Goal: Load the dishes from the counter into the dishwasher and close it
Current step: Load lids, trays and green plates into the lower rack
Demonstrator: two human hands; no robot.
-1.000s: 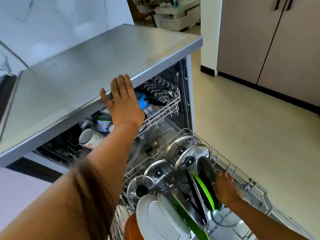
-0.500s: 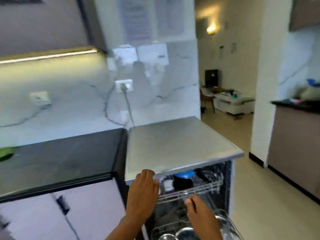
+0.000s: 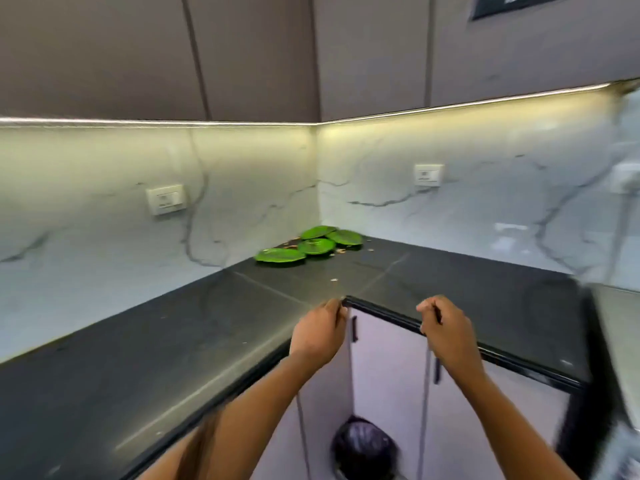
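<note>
Your left hand (image 3: 320, 329) and right hand (image 3: 446, 327) are raised in front of the inner corner edge of the black counter (image 3: 173, 341). Both have loosely curled fingers and hold nothing. Four green plates (image 3: 313, 245) lie clustered in the counter's far corner, near the marble backsplash (image 3: 104, 237), with crumbs (image 3: 341, 251) scattered around them. A black-bagged bin (image 3: 363, 448) stands on the floor below.

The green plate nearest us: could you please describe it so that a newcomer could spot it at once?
Find the black counter where the two marble walls meet in a corner. Four green plates lie clustered there among crumbs. This plate is the leftmost and the one farthest from the corner.
</note>
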